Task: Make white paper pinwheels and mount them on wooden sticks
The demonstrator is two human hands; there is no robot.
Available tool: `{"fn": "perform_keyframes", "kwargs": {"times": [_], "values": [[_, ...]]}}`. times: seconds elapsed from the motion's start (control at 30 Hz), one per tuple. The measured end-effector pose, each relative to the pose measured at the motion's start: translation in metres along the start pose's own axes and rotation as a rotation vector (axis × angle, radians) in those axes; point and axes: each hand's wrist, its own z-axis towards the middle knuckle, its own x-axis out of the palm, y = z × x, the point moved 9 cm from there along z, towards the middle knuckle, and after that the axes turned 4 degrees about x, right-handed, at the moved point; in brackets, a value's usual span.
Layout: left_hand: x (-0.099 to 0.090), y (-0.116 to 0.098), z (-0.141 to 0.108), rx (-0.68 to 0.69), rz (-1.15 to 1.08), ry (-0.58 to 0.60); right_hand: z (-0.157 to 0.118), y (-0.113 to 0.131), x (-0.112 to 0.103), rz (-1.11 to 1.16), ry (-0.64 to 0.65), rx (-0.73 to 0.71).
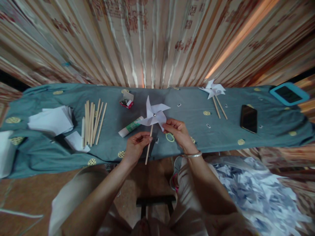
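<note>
A white paper pinwheel point(157, 113) on a thin wooden stick stands between my hands, a small shiny pin at its centre. My left hand point(136, 146) pinches the stick a little below the paper blades. With thumb and fingers, my right hand point(179, 133) grips the tip of the lower right blade. Behind the pinwheel's left side lies a green and white glue stick point(131, 126). Close to my right fingers is a pale green ring point(169, 137), perhaps a scissors handle, partly hidden.
Wooden sticks point(92, 123) and a stack of white paper point(52, 119) lie left on the cloth-covered table point(187, 127). An opened small red box point(127, 101) sits farther back. To the right are finished pinwheels point(213, 89), a phone point(248, 118) and a blue-framed device point(289, 94). Paper pieces point(261, 193) heap below right.
</note>
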Motion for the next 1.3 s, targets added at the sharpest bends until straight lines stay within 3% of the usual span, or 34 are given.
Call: {"fn": "perform_keyframes", "kwargs": {"times": [0.83, 1.3], "values": [[0.006, 0.003, 0.0, -0.015, -0.041, 0.018, 0.0, -0.017, 0.024, 0.059, 0.124, 0.034], [0.007, 0.004, -0.001, -0.025, -0.049, 0.022, 0.0, -0.02, 0.027, 0.05, 0.122, 0.014]]}}
